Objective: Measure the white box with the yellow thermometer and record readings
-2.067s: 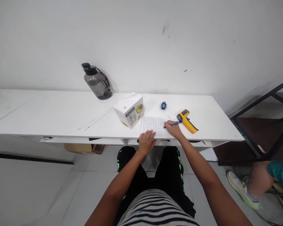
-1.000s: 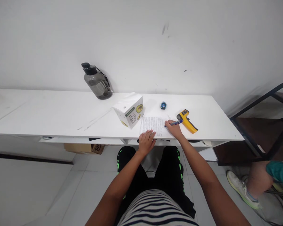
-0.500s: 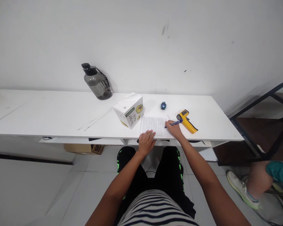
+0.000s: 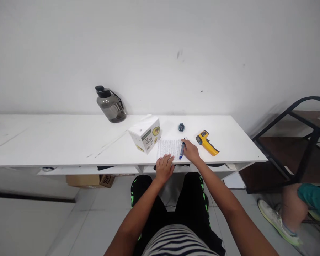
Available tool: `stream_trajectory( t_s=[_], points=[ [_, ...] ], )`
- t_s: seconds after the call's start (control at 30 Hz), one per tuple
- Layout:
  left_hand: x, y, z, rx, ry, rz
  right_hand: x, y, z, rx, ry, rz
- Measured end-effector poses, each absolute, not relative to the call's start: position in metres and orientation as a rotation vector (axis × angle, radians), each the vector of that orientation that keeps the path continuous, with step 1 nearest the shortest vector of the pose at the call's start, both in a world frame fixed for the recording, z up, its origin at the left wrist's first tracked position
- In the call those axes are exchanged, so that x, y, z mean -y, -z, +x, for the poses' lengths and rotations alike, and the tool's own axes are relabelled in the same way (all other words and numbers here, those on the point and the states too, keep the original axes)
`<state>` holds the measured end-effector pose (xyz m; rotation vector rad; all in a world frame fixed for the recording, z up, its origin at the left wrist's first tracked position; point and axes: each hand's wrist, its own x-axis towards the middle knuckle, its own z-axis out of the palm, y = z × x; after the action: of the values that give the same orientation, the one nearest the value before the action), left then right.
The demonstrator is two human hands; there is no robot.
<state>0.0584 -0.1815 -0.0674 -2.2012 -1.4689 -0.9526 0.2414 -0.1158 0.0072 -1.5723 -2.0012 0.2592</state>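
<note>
A sheet of paper (image 4: 168,146) covered in handwritten lines lies near the front edge of the white shelf. Across its lower left edge rests my left hand (image 4: 164,167), fingers stretched out flat. My right hand (image 4: 190,150) is at the sheet's right side, closed on a blue pen (image 4: 182,149) whose lower end points back toward me. To the left of the paper stands a white box (image 4: 149,137) with avocado pictures and "Su-per Meal" printed on it. A yellow infrared thermometer (image 4: 208,144) lies right of my right hand. Behind the paper sits a small dark watch (image 4: 181,127).
A grey bottle (image 4: 109,106) with a black lid stands against the wall. Under the white shelf (image 4: 56,138) is a cardboard box (image 4: 82,180). At the right are a black metal frame (image 4: 302,156) and another person's leg and shoe (image 4: 277,220).
The pen has swung round in my right hand, from slanting sideways to pointing toward me. That hand has shifted slightly left. The whole view has tipped upward a little.
</note>
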Motion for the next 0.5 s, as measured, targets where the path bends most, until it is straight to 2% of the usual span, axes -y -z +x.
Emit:
stream_trajectory(
  t_s=[0.2, 0.5],
  points=[
    [0.183, 0.063, 0.057, 1.413, 0.965, -2.187, 0.119, -0.010, 0.234, 2.102, -0.095, -1.656],
    [0.183, 0.063, 0.057, 1.421, 0.963, -2.185, 0.108, -0.017, 0.237, 2.142, -0.044, -1.627]
  ],
)
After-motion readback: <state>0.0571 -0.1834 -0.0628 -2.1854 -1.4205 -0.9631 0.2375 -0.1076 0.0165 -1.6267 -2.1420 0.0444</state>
